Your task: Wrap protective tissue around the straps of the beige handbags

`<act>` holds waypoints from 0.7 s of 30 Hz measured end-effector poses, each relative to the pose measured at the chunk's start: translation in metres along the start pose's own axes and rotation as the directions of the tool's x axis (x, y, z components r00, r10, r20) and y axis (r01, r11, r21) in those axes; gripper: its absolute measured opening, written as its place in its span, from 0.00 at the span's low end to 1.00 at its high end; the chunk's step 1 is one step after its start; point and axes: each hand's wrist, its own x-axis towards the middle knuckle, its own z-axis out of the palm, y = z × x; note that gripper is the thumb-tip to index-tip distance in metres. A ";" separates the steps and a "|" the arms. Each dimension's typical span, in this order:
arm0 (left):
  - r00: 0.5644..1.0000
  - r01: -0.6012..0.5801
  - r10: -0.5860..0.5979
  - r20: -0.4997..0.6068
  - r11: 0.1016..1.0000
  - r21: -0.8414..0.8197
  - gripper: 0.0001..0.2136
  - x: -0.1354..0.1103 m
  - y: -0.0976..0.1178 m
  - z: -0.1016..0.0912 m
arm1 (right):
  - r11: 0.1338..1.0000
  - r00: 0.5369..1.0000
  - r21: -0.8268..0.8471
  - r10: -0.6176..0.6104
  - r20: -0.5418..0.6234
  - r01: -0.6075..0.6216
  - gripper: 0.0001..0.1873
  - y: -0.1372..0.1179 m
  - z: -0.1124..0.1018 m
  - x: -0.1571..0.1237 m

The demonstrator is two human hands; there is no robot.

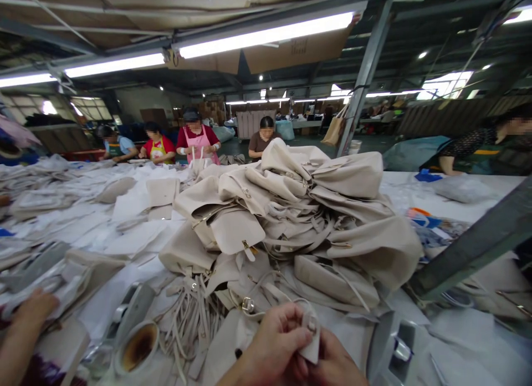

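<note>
At the bottom centre, my left hand (280, 339) is closed, its thumb and fingers pinching a small beige leather tab (311, 347). My right hand (334, 361) closes on the same tab from the right; its fingertips are partly hidden. What lies on the tab under my left thumb is too small to make out. Just beyond my hands rises a big heap of beige handbags (236, 230), some with gold-coloured clasps. A bundle of thin beige straps (193, 319) lies left of my hands. A metal buckle (248, 304) shows close to my left hand.
Grey tape dispensers (132, 308) (397, 347) flank my place. A brown-stained cup (139, 347) stands at left. A co-worker's hand (39, 308) works at far left. A slanting metal post (474, 242) crosses at right. Several people sit across the table.
</note>
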 end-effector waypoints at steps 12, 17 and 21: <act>0.995 -0.010 0.015 -0.095 0.999 0.051 0.09 -0.019 -0.009 -0.026 | 0.994 0.994 0.112 0.010 -0.107 0.002 0.18 0.004 0.003 0.000; 0.975 0.051 -0.050 -0.217 0.999 0.001 0.09 -0.015 -0.011 -0.030 | 0.986 0.999 0.167 -0.011 -0.053 0.020 0.21 0.018 0.009 0.003; 0.966 -0.027 0.022 -0.259 1.000 -0.013 0.07 -0.012 -0.016 -0.027 | 0.974 0.997 0.229 0.017 -0.071 -0.001 0.24 0.024 0.014 0.007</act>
